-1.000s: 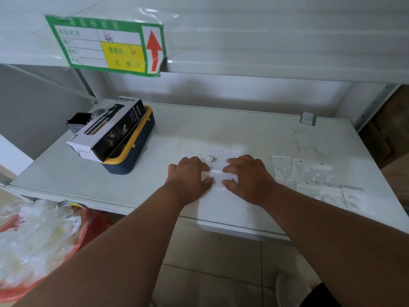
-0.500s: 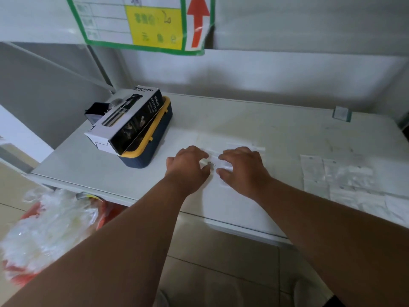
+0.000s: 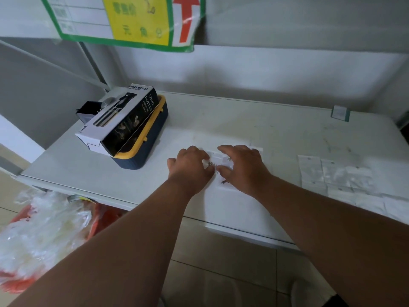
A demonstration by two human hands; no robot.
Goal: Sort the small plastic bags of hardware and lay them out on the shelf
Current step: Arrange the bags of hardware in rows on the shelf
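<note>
Here, from the head view, both hands lie palm-down on the white shelf (image 3: 221,120), to the right of the spray bottle box (image 3: 119,120). The left hand (image 3: 191,166) and right hand (image 3: 242,167) sit close together, fingers spread fairly flat, pressing on a few small clear bags (image 3: 218,156) (metal bits show between the thumbs). Whether any finger pinches a bag, I cannot tell. Farther right of the box, well apart from the hands, more laid-out bags (image 3: 336,176) form rows.
</note>
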